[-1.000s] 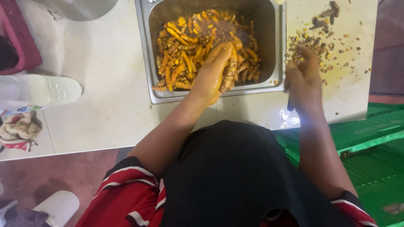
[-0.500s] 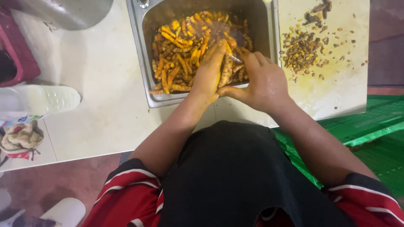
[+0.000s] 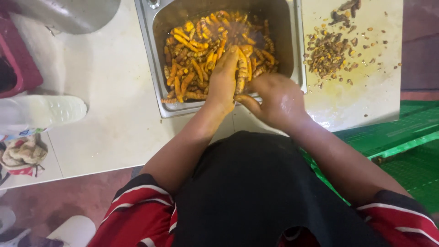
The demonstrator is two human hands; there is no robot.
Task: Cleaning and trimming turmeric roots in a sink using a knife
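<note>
Pale cream tiled counter (image 3: 105, 91), grout lines visible near its near edge, surface stained yellowish toward the right. A steel sink basin (image 3: 157, 68) is sunk into it at the far centre, its rim flush with the counter. Right of the basin, a heap of brown peelings and trimmings (image 3: 327, 52) lies directly on the counter, with loose bits scattered around it and a few darker pieces (image 3: 343, 11) farther back. A wet patch shines near the right near corner. At the far left, the curved base of a metal vessel (image 3: 68, 13) stands on the counter. At the left edge, a clear plastic bottle (image 3: 41, 112) lies on its side, with a crumpled cloth (image 3: 23, 153) just nearer.
</note>
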